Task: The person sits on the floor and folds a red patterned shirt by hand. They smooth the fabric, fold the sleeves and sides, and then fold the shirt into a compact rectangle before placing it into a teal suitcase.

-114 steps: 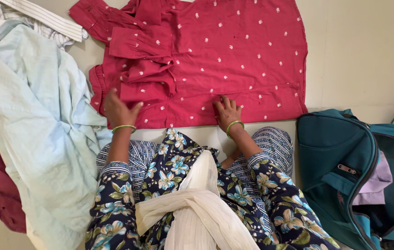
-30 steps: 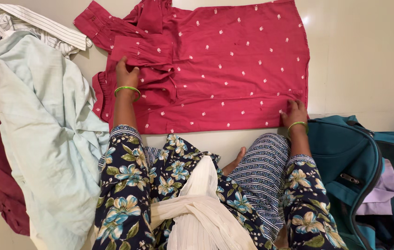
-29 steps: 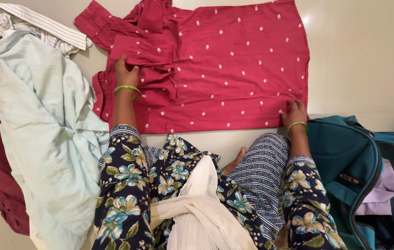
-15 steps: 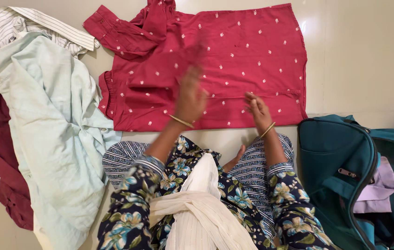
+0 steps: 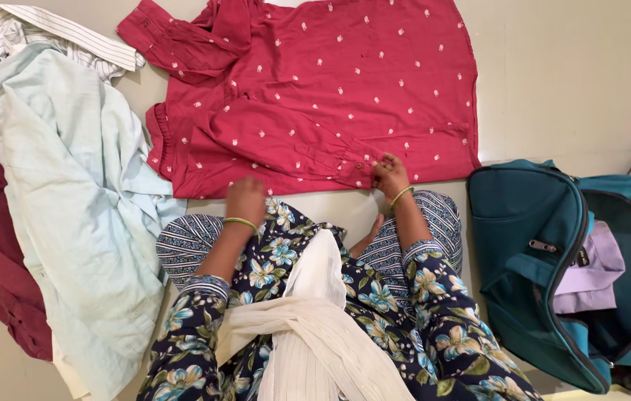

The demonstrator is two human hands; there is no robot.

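Red dotted garment (image 5: 315, 89) lies flat on the pale floor (image 5: 568, 74); right hand (image 5: 390, 174) pinches its cuff, left hand (image 5: 246, 199) rests loosely curled at its hem.

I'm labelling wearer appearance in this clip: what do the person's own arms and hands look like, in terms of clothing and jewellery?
Both arms wear dark navy sleeves printed with blue and cream flowers and green leaves, ending in a striped blue-and-white cuff below the elbow. The forearms are bare. The left hand has a thin green bangle at the wrist; the right hand has a matching green bangle. No rings are discernible.
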